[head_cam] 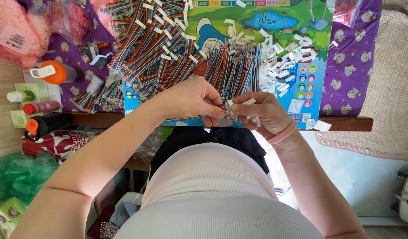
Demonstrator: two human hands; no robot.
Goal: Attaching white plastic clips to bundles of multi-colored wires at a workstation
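Note:
My left hand (193, 99) pinches the end of a rainbow ribbon cable (221, 106) at the near table edge. My right hand (261, 113) holds a small white plastic connector (230, 105) against that cable end, with a few more white connectors tucked in its palm. The fingertips of both hands meet at the cable tip. Just behind the hands lies a bundle of multicoloured ribbon cables (235, 66). A heap of loose white connectors (279, 66) sits to the right of it.
Piles of finished cables with white ends (151, 40) cover a colourful cartoon mat (266, 22) on a purple cloth (350, 66). Bottles (53, 73) and a black-and-orange tool (46, 125) stand left. Pink bags (18, 31) sit far left, a green bag (20, 175) below.

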